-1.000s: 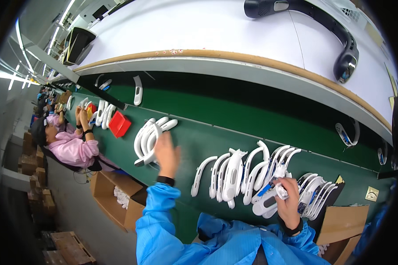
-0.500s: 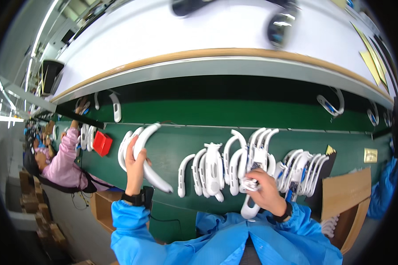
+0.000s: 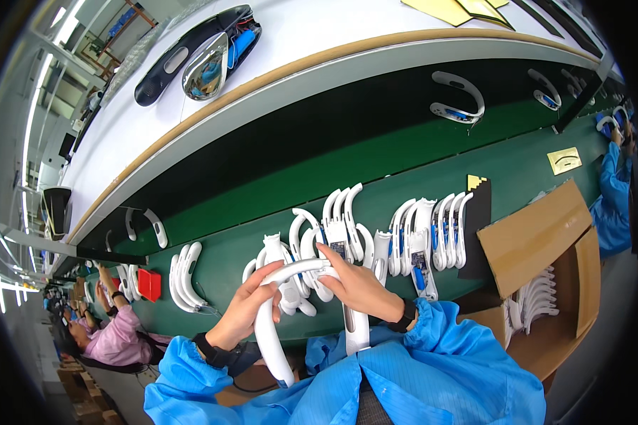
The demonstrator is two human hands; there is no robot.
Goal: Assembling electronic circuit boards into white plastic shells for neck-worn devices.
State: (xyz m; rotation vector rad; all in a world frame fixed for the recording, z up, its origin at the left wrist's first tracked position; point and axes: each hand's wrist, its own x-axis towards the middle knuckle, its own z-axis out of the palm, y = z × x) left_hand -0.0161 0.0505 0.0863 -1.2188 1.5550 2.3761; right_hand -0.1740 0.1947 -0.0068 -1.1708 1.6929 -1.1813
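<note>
My left hand (image 3: pixel 244 308) is closed round a long curved white plastic shell (image 3: pixel 268 340), whose lower end hangs down in front of my blue jacket. With finger and thumb my right hand (image 3: pixel 365 287) grips the shell's upper end. Below that hand a white piece with a long slot (image 3: pixel 356 333) points toward me; whether it is joined to the shell is hidden by my fingers. Just beyond my hands stands a row of curved white housings (image 3: pixel 337 219), one with a dark circuit board. More housings (image 3: pixel 418 237) with blue parts inside lie to the right.
Several white shells (image 3: pixel 186 280) and a red bin (image 3: pixel 149 285) are on the left, near a person in a pink sleeve (image 3: pixel 120 327). An open cardboard box (image 3: pixel 539 237) holds white parts at right. A shelf edge (image 3: pixel 262 79) crosses above the green bench (image 3: pixel 227 248).
My left hand has lifted one curved shell off the left group and carried it to the middle. Both hands have come together on it. The view has turned to the right.
</note>
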